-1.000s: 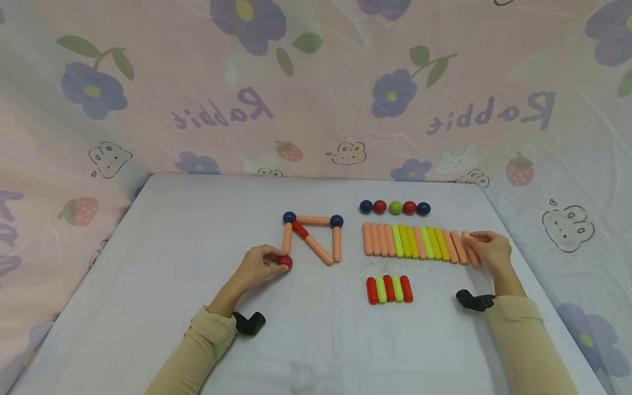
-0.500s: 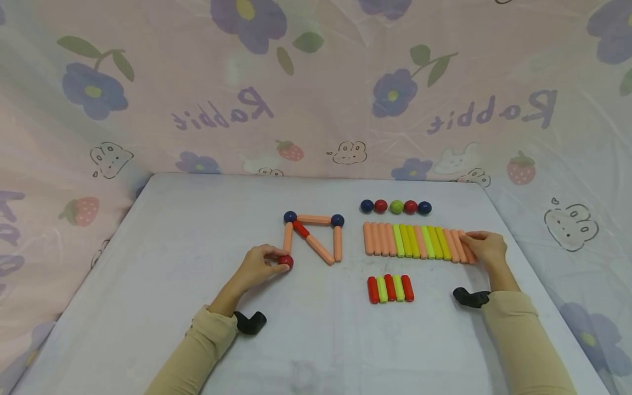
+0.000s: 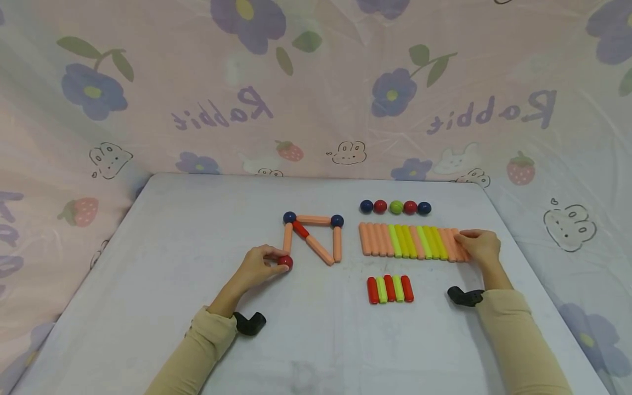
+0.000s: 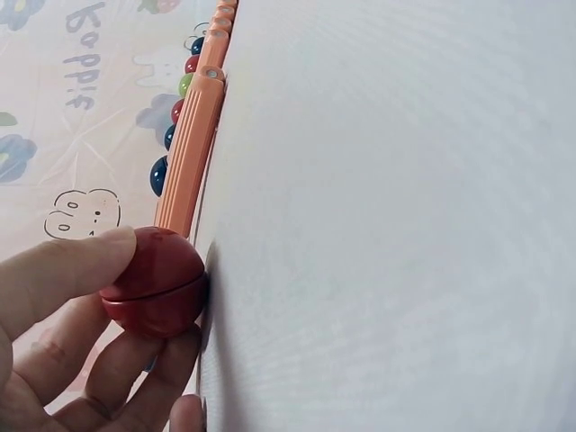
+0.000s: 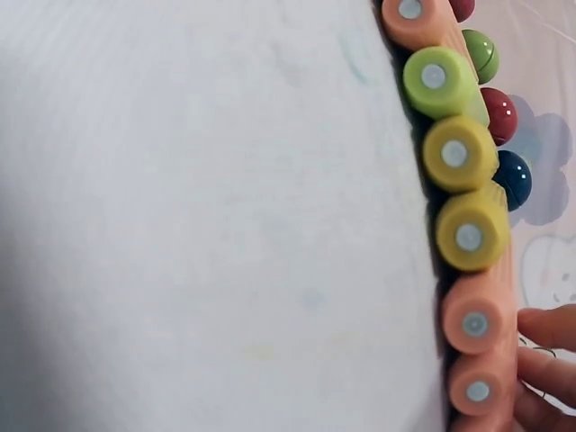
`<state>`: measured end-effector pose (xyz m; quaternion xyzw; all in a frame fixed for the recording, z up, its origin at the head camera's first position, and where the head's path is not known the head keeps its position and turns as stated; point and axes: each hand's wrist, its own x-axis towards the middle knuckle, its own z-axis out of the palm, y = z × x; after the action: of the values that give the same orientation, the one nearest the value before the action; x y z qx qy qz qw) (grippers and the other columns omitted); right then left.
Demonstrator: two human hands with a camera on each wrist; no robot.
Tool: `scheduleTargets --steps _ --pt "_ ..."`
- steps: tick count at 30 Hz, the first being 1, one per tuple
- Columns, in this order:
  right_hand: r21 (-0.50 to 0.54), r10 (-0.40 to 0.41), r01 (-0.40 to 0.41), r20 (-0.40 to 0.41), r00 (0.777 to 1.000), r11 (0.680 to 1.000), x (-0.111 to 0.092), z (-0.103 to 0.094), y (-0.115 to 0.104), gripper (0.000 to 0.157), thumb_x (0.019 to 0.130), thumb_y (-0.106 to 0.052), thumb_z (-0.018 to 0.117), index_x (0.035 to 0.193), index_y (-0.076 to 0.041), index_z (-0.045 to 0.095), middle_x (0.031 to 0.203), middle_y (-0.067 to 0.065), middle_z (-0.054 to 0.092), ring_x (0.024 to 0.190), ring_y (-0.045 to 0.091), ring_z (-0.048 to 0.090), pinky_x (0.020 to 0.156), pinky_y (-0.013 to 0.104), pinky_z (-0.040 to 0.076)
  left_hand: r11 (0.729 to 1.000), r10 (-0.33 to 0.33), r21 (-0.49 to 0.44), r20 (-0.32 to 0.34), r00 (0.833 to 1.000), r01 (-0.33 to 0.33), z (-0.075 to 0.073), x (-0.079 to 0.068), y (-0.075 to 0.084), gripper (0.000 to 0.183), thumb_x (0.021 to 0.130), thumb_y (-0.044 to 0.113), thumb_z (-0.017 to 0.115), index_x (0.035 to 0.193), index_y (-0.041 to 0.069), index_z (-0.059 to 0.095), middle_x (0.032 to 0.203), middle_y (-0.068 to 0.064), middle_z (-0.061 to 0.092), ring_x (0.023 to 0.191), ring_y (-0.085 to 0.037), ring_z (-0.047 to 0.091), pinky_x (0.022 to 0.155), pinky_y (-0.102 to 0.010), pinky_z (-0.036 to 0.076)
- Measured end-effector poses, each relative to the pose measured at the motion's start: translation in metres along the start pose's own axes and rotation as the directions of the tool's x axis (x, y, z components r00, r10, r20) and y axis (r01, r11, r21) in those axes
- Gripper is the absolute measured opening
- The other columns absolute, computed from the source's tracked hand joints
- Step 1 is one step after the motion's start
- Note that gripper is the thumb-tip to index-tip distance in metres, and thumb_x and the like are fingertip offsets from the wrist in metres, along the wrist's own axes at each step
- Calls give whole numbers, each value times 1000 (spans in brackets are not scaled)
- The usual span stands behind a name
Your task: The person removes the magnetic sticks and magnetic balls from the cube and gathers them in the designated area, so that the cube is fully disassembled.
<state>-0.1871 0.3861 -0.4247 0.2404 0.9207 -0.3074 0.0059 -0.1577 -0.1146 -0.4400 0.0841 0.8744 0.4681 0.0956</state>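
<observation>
In the head view my left hand (image 3: 260,267) pinches a red magnetic ball (image 3: 285,263) at the near end of an orange magnetic stick (image 3: 288,238). The left wrist view shows thumb and fingers around this ball (image 4: 158,283). That stick joins a figure of orange sticks, a red stick (image 3: 300,229) and dark blue balls (image 3: 289,218). My right hand (image 3: 480,248) touches the right end of a row of orange, green and yellow sticks (image 3: 412,242). In the right wrist view its fingertips (image 5: 538,326) meet the orange sticks from above; part of the hand lies outside the picture.
Behind the stick row stands a line of blue, red and green balls (image 3: 396,207). Short red and green sticks (image 3: 390,289) lie in front of it. A patterned cloth (image 3: 316,99) rises behind the white table (image 3: 197,219). Black camera mounts (image 3: 465,296) project at both wrists.
My right hand has moved left, pushing the row's right end inward. The slanted end stick now lies close against the others, and the whole row has shifted slightly left. The left hand stays put.
</observation>
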Motion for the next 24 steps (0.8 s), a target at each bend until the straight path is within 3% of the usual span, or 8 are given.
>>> scheduleTargets --steps 11,16,24 --pt "-24 -12 13 18 1000 1000 -3 2 -5 47 95 -30 56 123 9 59 129 32 56 111 42 51 71 28 39 1000 -11 3 4 1000 11 0 0 0 28 82 8 74 109 3 71 105 -16 71 99 -24 63 80 -24 49" --pt "-81 -135 131 -51 989 988 -12 2 -7 40 93 -22 57 117 10 61 116 31 63 100 42 58 66 27 40 1000 4 13 7 1000 -4 0 0 2 29 82 8 74 110 3 70 106 -15 71 100 -25 63 82 -29 52" --pt "-52 -356 353 -90 930 934 -49 12 -35 32 90 -14 64 111 11 64 105 32 66 90 42 64 60 14 41 999 6 49 2 1000 -6 0 -4 5 28 84 8 72 112 4 68 108 -15 66 103 -25 62 88 -40 52"
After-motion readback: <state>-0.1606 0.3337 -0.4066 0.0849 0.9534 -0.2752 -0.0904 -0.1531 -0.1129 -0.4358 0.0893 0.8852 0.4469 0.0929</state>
